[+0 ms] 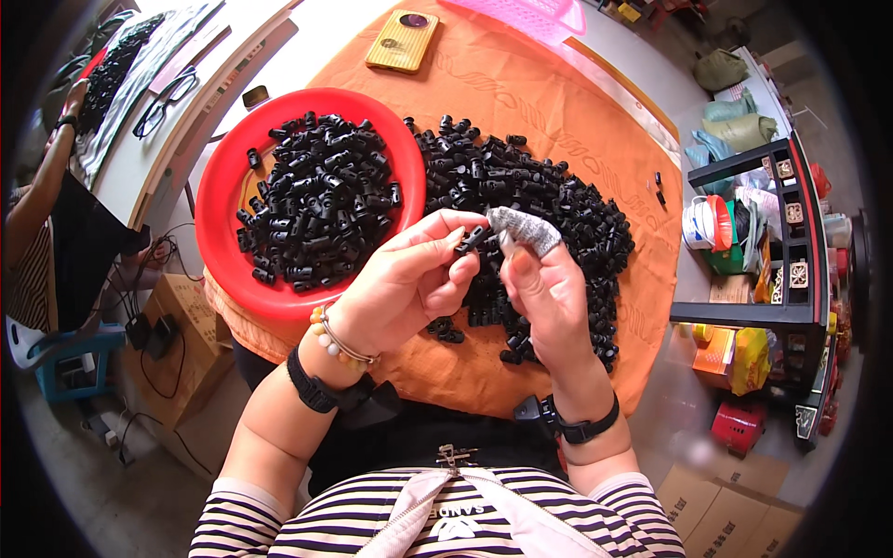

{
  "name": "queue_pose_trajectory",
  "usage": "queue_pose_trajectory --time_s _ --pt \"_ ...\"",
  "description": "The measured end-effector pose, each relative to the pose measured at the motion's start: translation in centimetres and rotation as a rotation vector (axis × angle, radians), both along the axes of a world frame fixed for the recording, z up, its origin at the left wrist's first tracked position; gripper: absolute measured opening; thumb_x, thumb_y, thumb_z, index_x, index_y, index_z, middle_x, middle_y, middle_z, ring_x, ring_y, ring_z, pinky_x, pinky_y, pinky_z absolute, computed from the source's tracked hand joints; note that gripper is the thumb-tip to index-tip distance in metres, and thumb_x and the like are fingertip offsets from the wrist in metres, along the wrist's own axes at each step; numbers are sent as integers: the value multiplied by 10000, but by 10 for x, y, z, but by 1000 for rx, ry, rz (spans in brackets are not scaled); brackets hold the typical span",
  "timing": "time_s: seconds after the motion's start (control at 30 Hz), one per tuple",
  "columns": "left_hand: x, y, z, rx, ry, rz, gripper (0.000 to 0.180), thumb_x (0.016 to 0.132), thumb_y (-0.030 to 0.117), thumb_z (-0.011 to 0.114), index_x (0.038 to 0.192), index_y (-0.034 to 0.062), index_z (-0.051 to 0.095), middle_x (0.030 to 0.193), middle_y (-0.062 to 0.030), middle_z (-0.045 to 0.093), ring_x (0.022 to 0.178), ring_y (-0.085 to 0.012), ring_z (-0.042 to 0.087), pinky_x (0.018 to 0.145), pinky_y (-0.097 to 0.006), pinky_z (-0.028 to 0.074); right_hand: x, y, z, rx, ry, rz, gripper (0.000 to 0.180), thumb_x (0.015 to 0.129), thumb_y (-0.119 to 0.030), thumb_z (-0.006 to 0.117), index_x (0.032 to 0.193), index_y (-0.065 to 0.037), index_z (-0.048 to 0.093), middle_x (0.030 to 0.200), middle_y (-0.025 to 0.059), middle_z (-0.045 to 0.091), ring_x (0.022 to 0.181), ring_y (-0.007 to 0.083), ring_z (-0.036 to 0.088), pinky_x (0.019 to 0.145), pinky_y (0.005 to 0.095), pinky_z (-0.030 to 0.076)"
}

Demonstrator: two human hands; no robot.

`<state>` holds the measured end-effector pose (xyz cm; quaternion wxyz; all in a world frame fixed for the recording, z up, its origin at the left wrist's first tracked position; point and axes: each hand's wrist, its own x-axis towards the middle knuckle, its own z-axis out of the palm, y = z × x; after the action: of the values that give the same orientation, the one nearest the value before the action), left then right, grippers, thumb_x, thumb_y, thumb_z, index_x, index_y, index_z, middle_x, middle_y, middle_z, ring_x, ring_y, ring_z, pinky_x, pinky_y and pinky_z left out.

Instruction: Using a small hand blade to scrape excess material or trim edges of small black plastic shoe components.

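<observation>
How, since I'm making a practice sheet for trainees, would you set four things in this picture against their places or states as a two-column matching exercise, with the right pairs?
Column one
1. Red round dish
2. Yellow-backed phone
3. Grey fabric finger cover
4. Single black piece

Column two
a. Worn on the right hand
b. Holds a heap of black pieces
c. Held in the left hand
d. Lying on the orange cloth

Right pairs: 1-b, 2-d, 3-a, 4-c

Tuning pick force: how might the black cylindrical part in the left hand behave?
Likely light: the black cylindrical part is small enough for the left hand to pinch. May roll if nudged, given its rounded sides. Perhaps slippery: its surface shows glossy highlights.
</observation>
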<state>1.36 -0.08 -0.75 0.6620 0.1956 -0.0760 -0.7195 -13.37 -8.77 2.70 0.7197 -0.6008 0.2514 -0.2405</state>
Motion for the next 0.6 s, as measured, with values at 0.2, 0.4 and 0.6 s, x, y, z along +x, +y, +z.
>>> queue_pose_trajectory --time_s 0.2,0.4,0.6 --pt "2 0 0 -15 39 8 289 926 111 405 1212 78 431 763 -15 489 527 -65 378 470 -179 300 -7 6 -5 -37 -2 -22 398 889 -85 552 1245 16 405 1059 71 573 970 82 508 839 211 399" --pt "1 0 -2 -33 39 3 277 929 122 416 1200 78 443 755 -11 491 540 -65 389 478 -179 306 -4 9 0 -74 67 31 410 861 -51 577 1231 2 406 890 26 594 753 25 484 663 165 405" --pt "1 2 -1 -29 29 2 270 929 135 433 1191 77 455 744 -8 489 542 -65 390 479 -180 304 -2 10 -1 -118 72 34 383 860 -46 574 1204 12 414 934 60 613 823 43 530 702 173 423"
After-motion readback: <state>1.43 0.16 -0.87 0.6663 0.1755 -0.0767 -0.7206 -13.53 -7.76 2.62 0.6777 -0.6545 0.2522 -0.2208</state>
